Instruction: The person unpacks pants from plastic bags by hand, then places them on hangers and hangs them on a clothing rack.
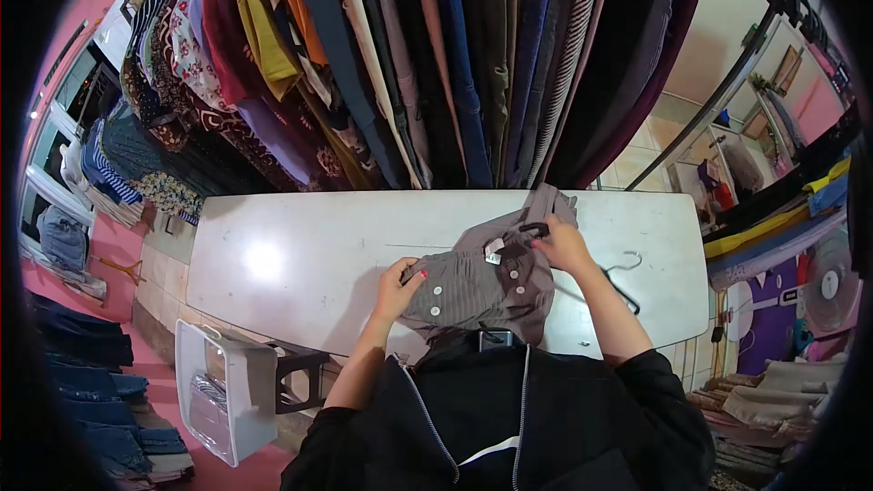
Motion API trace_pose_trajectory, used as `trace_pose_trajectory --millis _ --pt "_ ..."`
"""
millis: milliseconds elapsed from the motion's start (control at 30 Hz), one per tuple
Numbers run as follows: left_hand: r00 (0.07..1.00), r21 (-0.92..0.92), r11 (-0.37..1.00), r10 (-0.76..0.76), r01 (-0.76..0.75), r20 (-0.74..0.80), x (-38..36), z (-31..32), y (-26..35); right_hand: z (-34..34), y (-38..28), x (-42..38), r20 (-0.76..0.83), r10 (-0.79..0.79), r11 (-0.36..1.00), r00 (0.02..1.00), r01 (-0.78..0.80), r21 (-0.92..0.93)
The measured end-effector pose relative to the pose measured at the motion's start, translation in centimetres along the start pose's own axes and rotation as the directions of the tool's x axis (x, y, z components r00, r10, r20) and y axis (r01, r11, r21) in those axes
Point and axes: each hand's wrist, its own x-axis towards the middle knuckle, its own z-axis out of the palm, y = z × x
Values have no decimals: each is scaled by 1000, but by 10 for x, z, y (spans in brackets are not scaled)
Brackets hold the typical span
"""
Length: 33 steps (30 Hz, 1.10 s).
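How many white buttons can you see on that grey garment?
4. On the garment: one and one near the left hand, one and one nearer the right hand. Folds may hide more.

No lettering is legible; the white tag point(494, 252) on the grey striped garment point(486, 277) is too small to read.

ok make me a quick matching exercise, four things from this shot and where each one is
Things:
1. left hand
2. right hand
3. black hanger
4. white bin

Places:
A. on the floor, left of the table
B. on the garment's buttoned edge
C. at the garment's collar
D. on the table, right of the garment

Pairs: 1-B, 2-C, 3-D, 4-A
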Motion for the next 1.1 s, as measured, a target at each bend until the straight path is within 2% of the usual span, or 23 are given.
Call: trace_pose_trajectory --millis 100,133,233,333,433,467,667,767,867,967,1067,1100 --pt "997 8 997 70 -71 25 0 1 20 -41 -53 0 -68 -139 989 988 142 40" --pt "994 41 994 104 -105 30 -1 0 34 -50 -80 0 -98 -275 947 956 287 146" --pt "988 51 987 150 -152 35 -3 1 49 -51 -114 -1 -52 -434 860 899 431 273" --pt "977 87 973 212 -215 37 -5 -2 61 -40 -131 1 -35 -553 794 833 539 280" --pt "972 109 966 233 -236 38 -8 -5 73 -39 -147 -1 79 -529 818 845 484 311" --pt "972 109 966 230 -233 37 -9 -6 75 -31 -147 1 41 -533 798 845 486 356" --pt "961 144 950 272 -276 44 -12 -6 78 -12 -144 10 50 -561 767 827 495 409" --pt "980 86 977 196 -197 21 -15 -3 81 -12 -147 12 77 -572 754 816 486 442" --pt "991 111 985 130 -132 28 -14 -3 79 -14 -148 17 130 -548 778 826 447 442" --pt "997 -235 969 79 -79 -11 -9 7 50 -18 -151 21 195 -537 807 821 432 403" --pt "987 -326 933 161 -149 8 -6 12 56 -13 -149 26 179 -587 786 789 504 358" --pt "980 -217 959 194 -180 46 -5 12 65 -9 -151 23 164 -586 796 793 526 299"
